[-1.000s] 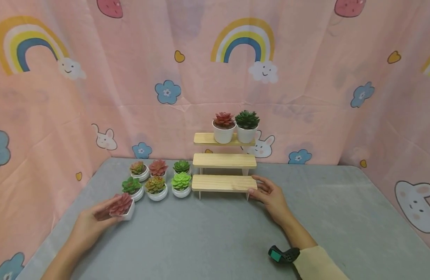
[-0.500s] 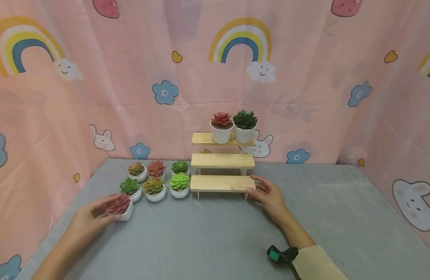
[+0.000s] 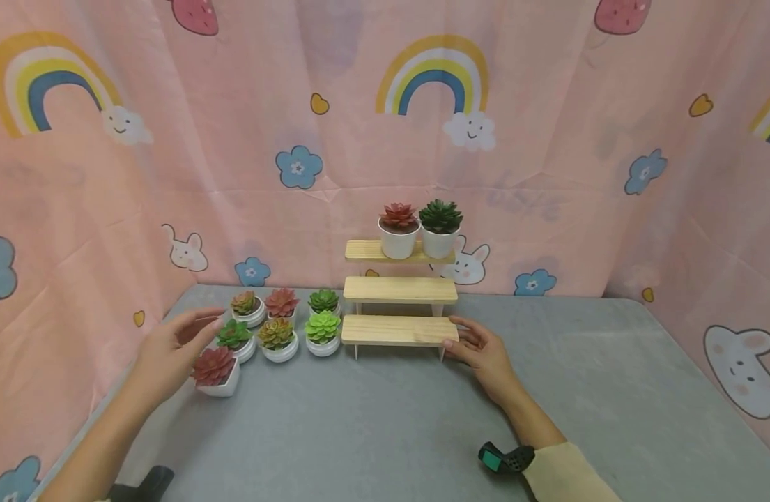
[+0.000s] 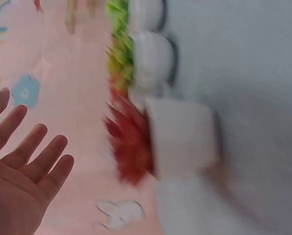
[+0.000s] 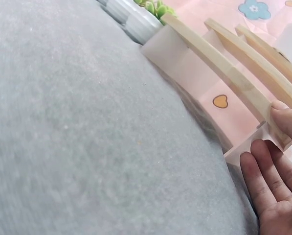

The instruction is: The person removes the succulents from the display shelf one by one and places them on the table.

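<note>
My left hand (image 3: 166,357) hovers at the left with its fingers spread and nothing in them. Just below it stands a red succulent in a square white pot (image 3: 217,376); the left wrist view shows this pot (image 4: 182,139), blurred, apart from the fingers. A green succulent (image 3: 235,336) in a round pot is right beside the hand. At the other side my right hand (image 3: 485,357) grips the right end of the lowest board of a three-tier wooden display stand (image 3: 397,329). In the right wrist view the thumb lies on the board (image 5: 229,68), with fingers curled at the white leg.
Several more potted succulents (image 3: 278,338) crowd left of the stand. A red succulent (image 3: 398,233) and a dark green one (image 3: 441,230) stand on the top board. Behind the grey tabletop (image 3: 334,432) hangs a pink patterned curtain (image 3: 548,104).
My left hand has let go of the red succulent's square pot and risen up and away from it, fingers opening. My right hand stays on the stand.
</note>
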The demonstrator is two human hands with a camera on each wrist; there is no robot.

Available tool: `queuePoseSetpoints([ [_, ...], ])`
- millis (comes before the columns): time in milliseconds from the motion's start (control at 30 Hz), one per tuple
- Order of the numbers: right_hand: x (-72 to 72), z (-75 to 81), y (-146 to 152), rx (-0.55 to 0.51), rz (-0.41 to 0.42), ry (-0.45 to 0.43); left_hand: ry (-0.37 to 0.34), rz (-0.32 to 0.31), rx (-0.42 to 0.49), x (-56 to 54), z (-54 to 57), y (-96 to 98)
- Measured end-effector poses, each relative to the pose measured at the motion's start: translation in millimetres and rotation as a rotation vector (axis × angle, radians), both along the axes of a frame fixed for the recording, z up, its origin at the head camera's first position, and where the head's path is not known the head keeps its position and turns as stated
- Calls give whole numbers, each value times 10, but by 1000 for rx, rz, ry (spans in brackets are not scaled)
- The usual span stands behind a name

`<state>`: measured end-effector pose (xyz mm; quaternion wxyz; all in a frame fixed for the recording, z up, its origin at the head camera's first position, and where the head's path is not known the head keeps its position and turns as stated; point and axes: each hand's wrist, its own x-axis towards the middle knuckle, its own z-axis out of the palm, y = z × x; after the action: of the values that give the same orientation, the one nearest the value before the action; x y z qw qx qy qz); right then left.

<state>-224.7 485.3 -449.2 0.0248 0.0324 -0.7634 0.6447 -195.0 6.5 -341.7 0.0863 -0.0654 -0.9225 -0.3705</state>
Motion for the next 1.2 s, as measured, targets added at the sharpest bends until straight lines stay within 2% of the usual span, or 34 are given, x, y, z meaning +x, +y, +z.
queuePoseSetpoints([
  [233,-10,-3,-1,-5,5,0,67,-146,59,-204,305,368],
  [400,-10,-1,3,-2,1,-9,59,-197,65,-413,500,650],
  [567,-5,5,6,-4,-1,-14,58,-241,83,-617,651,969],
  [767,-5,6,6,-18,2,-17,86,-299,90,-790,760,1349],
  [1000,-10,-3,-2,-26,4,-10,70,-309,99,-945,839,1712],
  [1200,-5,7,-3,-23,-10,-26,60,-317,124,-1118,851,1985],
])
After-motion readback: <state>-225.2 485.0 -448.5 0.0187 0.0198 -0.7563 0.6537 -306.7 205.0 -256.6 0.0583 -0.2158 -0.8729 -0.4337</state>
